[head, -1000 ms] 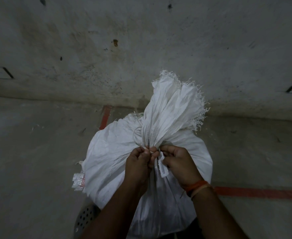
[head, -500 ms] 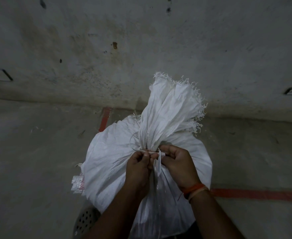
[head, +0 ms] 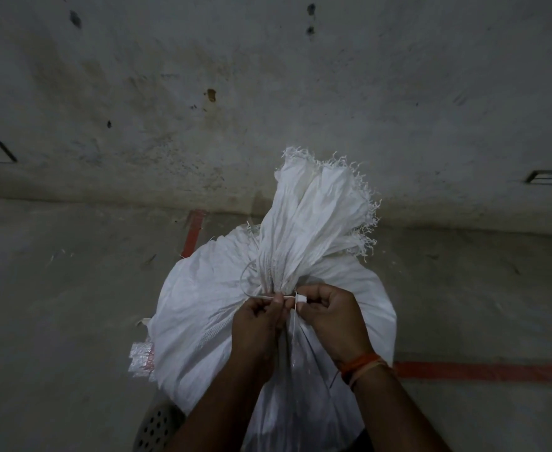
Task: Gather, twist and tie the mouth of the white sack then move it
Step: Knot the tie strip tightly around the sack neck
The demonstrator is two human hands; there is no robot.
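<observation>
The white sack (head: pixel 222 321) stands full on the concrete floor (head: pixel 56 321), close to the base of the stained wall (head: pixel 268 93). Its mouth (head: pixel 320 216) is gathered into a pleated plume that rises above the neck, its frayed edge uppermost.

Compared with the frame one second ago, a thin white tie strip (head: pixel 289 298) now runs level across the neck of the sack between the two hands, where previously the fingers met closely with only a small white tab hanging below them. A loop of the strip shows on the left side of the neck. The plume leans slightly more upright.

The left hand (head: pixel 258 324) is closed, thumb and forefinger pinching the strip just left of the neck. The right hand (head: pixel 330 314) is also closed, pinching the small block end of the strip just right of the neck. A loose tail of the strip hangs down the near face of the sack between the hands. An orange thread band (head: pixel 359 367) sits on the right wrist.

Red floor lines (head: pixel 483 371) run right of the sack and behind it on its left. A silvery wrapper (head: pixel 141 357) lies touching the sack's lower left edge, and a perforated round object (head: pixel 157 425) sits at the sack's near-left base. Open floor extends left and right of the sack; the wall closes off the far side.
</observation>
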